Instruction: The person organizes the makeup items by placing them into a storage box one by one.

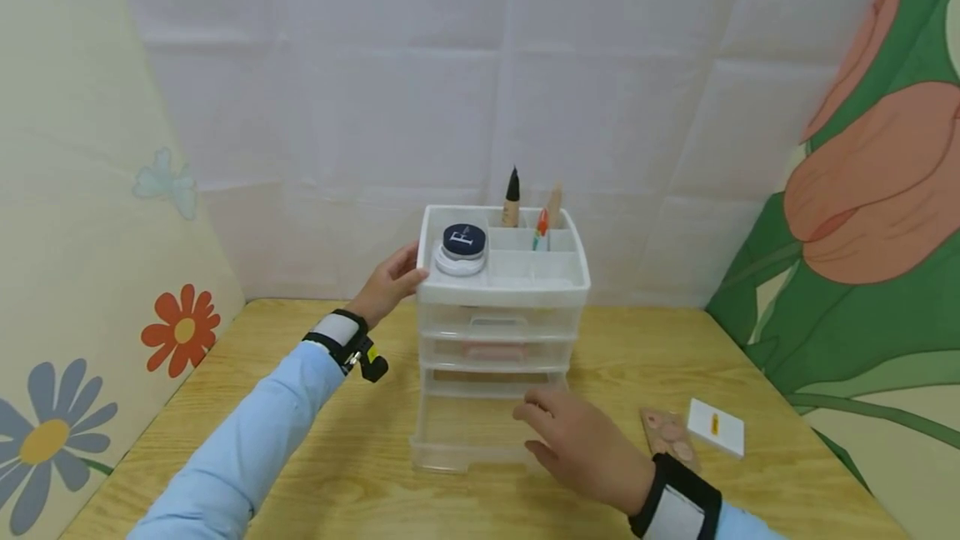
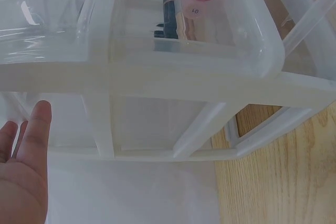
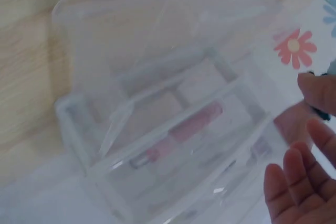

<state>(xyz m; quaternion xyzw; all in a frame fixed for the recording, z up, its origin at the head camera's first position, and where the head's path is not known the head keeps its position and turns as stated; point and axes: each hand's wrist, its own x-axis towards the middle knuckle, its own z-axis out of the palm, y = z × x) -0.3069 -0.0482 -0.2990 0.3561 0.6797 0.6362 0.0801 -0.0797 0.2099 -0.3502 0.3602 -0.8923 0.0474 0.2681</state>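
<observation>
A white drawer organizer (image 1: 504, 298) with clear drawers stands on the table, its bottom drawer (image 1: 472, 423) pulled out toward me and see-through to the wood. My left hand (image 1: 390, 282) rests against the organizer's left side near the top; in the left wrist view its fingers (image 2: 37, 135) are straight beside the white frame. Over the right front of the pulled-out drawer is my right hand (image 1: 585, 444), fingers loosely bent and holding nothing. Through the drawers above show a pink tube (image 3: 197, 127) in the blurred right wrist view and a dark tube (image 2: 169, 11) in the left wrist view.
On the organizer's top sit a dark-lidded round jar (image 1: 463, 242), a black-tipped pen (image 1: 512, 198) and a small red-topped stick (image 1: 542, 225). A patterned palette (image 1: 666, 433) and a white box (image 1: 716, 427) lie on the wooden table (image 1: 360, 457) at the right.
</observation>
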